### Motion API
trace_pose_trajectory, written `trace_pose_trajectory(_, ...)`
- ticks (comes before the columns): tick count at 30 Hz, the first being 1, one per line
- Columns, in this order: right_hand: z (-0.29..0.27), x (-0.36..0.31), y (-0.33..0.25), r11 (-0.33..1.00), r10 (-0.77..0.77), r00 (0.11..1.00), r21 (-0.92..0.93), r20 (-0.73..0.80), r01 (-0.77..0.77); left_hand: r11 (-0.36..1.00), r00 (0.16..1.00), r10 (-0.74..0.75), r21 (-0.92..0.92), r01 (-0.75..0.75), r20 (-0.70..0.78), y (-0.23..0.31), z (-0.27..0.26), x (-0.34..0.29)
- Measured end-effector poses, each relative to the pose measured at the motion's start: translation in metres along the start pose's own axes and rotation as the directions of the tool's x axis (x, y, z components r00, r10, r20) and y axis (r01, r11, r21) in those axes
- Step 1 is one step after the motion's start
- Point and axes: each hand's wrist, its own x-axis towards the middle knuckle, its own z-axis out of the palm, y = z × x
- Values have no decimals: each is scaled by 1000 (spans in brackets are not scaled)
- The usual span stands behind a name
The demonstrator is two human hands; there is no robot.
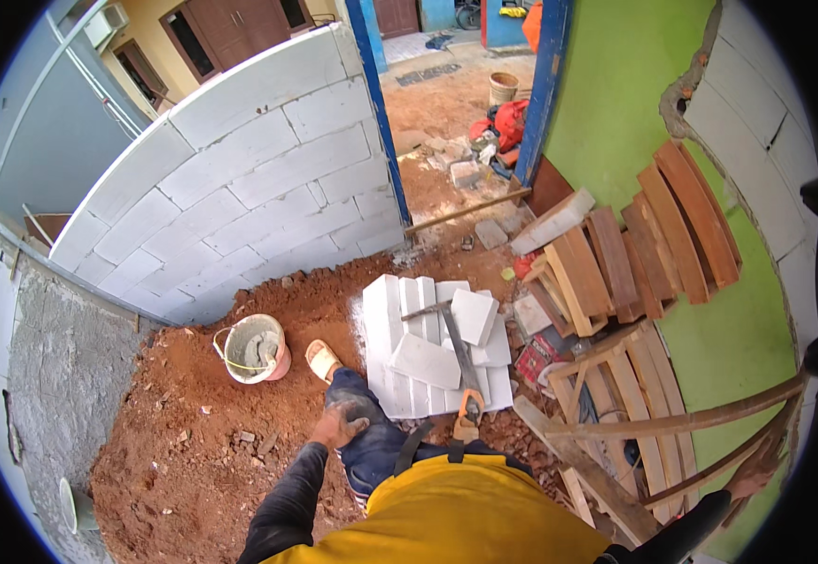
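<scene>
My left hand rests on my bent left leg, its fingers laid over the dark trousers, holding nothing. Out to the right, my right hand is closed around a wooden slat of a timber frame leaning by the green wall. In front of me lies a pile of white lightweight blocks, some flat and some stacked. A handsaw with an orange handle lies across them, a thin dark metal strip at its far end. Left of my sandalled foot stands a bucket containing grey mortar.
A white block wall stands ahead, beside a blue doorway frame. Stacked timber pieces line the green wall. Loose reddish soil covers the ground. Rubble and another bucket are beyond the doorway.
</scene>
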Motion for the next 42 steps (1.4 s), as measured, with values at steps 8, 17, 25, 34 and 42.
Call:
trace_pose_trajectory(8,-112,-437,-406,538,-820,-41,745,570,-395,950,988,-157,-275,147,-13,-40,-40,-7)
trace_pose_trajectory(17,-343,-563,-725,187,-897,-441,930,30,-317,873,892,-336,-455,175,-301,-215,-192,30)
trace_pose_trajectory(25,-374,-565,-794,233,-906,-395,958,152,-167,640,798,-570,-714,283,-195,-277,-331,-14)
trace_pose_trajectory(34,-305,-661,-674,892,-236,-760,446,606,78,704,836,-548,-548,452,-14,-257,-354,-67)
trace_pose_trajectory(42,-237,-716,-642,480,-688,-718,808,105,-341,662,852,-518,-667,342,-76,-265,-391,-72)
